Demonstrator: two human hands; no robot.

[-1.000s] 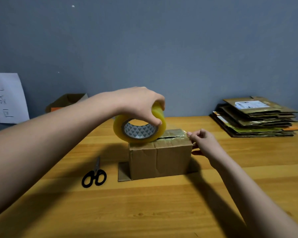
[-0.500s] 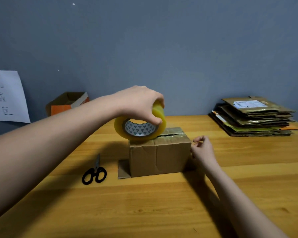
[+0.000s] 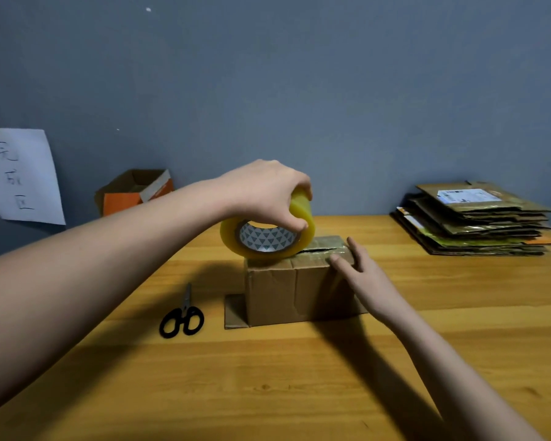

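Black metal scissors (image 3: 182, 319) are laid on the wooden table (image 3: 268, 393). The round yellow roll of sticky tape (image 3: 268, 240) is gripped at its rim by the curled left hand (image 3: 264, 192) and held on top of the small brown cardboard box (image 3: 287, 291). The roll seems light and stiff, and is best held by the rim. The box's right top edge is pressed by the straight fingers of the right hand (image 3: 363, 275).

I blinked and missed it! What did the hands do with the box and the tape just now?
The right hand let go of its pinch at the top right edge of the box, dropped beside it, then came back up. Now its straight fingers press on that edge. The left hand kept gripping the tape roll on top of the box. The box, scissors and cardboard stack stayed put.
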